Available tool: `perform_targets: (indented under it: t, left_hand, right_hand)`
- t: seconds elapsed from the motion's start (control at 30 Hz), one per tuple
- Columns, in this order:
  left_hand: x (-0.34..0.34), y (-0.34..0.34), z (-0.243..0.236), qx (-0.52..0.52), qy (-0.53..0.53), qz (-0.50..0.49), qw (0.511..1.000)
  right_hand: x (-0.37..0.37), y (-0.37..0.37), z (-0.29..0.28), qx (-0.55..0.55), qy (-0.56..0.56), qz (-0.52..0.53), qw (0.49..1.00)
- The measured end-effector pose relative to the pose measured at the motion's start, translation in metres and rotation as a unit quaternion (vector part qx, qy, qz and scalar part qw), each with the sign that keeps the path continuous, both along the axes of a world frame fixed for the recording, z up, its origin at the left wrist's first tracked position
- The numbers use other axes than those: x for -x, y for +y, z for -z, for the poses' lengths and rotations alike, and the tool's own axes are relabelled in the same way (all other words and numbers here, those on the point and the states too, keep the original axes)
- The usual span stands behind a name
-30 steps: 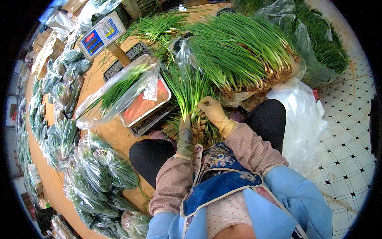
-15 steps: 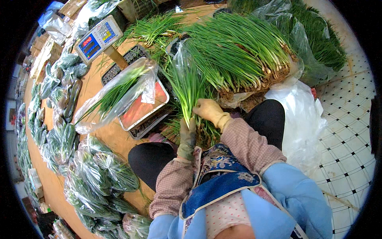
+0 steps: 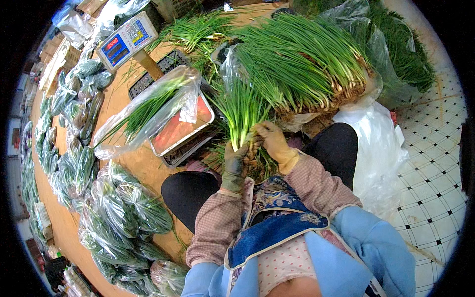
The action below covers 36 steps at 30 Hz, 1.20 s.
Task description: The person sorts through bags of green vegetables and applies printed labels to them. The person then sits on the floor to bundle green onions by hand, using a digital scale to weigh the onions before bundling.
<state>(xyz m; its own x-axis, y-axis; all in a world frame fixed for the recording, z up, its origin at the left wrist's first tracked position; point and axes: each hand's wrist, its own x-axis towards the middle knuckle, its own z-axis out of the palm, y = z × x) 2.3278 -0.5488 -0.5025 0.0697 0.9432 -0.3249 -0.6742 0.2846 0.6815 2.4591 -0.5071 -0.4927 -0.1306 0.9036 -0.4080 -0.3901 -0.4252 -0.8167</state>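
A small bunch of green onions point(image 3: 237, 111) stands between my knees, leaves pointing away from me and white ends toward me. My left hand point(image 3: 233, 166), in a dirty grey-green glove, is closed round the white ends. Beside it, my right hand point(image 3: 273, 143) in a yellowish glove has its fingers pinched at the bunch's base, against some stalks; the fingertips are partly hidden. Loose trimmings and roots point(image 3: 258, 166) lie beneath both hands. Just beyond on the right lies a big pile of green onions point(image 3: 307, 59) with soil on the roots.
At left, an open clear bag of green onions point(image 3: 153, 111) rests on a scale point(image 3: 210, 123) with a raised display point(image 3: 126, 42). Many bagged bundles point(image 3: 114, 213) cover the floor further left. White plastic bags point(image 3: 373, 148) lie by my right knee, with more greens point(image 3: 405, 54) behind.
My right hand has shifted slightly right, its fingers now lower at the bunch's base. The bunch looks more fanned out and its white ends sit a little higher. The bag on the scale stays put.
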Motion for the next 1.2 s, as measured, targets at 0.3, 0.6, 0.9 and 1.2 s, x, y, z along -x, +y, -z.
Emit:
perform_targets:
  t: [0.3,0.6,0.9,1.2]
  left_hand:
    - [0.007,-0.007,0.009,-0.011,0.026,-0.026,0.999]
    - [-0.001,-0.007,0.0,0.017,0.105,-0.056,0.993]
    - [-0.002,-0.01,-0.001,0.044,0.078,-0.052,0.995]
    - [-0.001,-0.008,0.01,0.023,0.158,-0.049,0.986]
  right_hand:
    - [-0.063,0.02,-0.007,0.082,-0.24,-0.136,0.958]
    - [-0.003,0.019,-0.005,0.046,-0.182,-0.179,0.966]
    - [-0.006,0.008,-0.001,0.071,-0.086,-0.122,0.986]
    - [-0.008,0.021,0.006,-0.164,-0.503,-0.16,0.833]
